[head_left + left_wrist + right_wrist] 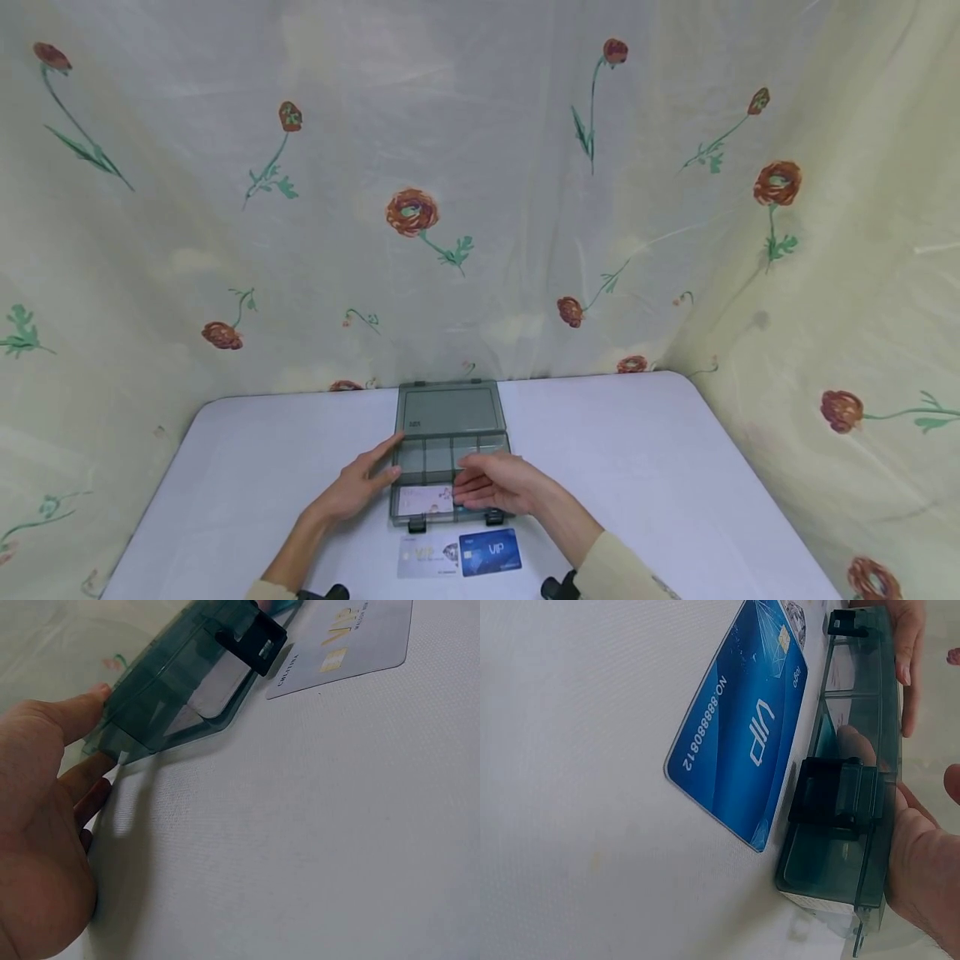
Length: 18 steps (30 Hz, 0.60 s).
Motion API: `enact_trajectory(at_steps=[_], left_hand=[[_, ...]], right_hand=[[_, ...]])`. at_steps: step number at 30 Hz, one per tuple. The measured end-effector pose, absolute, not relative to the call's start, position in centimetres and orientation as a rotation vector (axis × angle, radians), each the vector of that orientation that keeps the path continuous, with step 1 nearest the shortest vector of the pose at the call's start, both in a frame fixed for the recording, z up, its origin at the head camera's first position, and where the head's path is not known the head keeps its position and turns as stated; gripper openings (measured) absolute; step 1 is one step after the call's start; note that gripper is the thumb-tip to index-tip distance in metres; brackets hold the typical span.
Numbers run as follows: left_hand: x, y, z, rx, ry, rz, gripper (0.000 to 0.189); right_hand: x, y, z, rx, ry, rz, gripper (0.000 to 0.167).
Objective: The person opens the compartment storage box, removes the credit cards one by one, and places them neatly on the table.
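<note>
A translucent grey-green compartment box (412, 457) lies with its lid (453, 410) folded back, away from me. In the front compartment is a pale card (420, 500) with a pinkish pattern. My left hand (356, 487) touches the box's left side, thumb and fingers apart, as the left wrist view also shows. My right hand (502, 482) reaches over the right part of the box, fingers down into the front compartment by the pale card's right end. Through the clear wall, the right wrist view shows a fingertip (857, 744) inside. Whether it touches the card is unclear.
In front of the box, a silver VIP card (423, 557) and a blue VIP card (491, 553) lie side by side on the white table (637, 483). Two dark latches (417, 525) stick out at the box's front edge. A flowered curtain (480, 317) hangs behind.
</note>
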<state>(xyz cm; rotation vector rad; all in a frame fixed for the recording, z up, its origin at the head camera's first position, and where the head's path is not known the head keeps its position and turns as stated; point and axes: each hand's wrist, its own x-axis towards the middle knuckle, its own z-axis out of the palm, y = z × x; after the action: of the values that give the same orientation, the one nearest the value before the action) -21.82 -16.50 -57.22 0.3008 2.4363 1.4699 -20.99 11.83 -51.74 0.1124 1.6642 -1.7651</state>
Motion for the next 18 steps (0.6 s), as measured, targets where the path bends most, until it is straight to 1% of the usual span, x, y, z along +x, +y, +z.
enact_trajectory(at_steps=[18], left_hand=[[-21.85, -16.39, -57.21, 0.323, 2.449, 1.472, 0.061]], right_hand=[[-20.93, 11.55, -51.66, 0.122, 1.687, -1.748, 0.045]])
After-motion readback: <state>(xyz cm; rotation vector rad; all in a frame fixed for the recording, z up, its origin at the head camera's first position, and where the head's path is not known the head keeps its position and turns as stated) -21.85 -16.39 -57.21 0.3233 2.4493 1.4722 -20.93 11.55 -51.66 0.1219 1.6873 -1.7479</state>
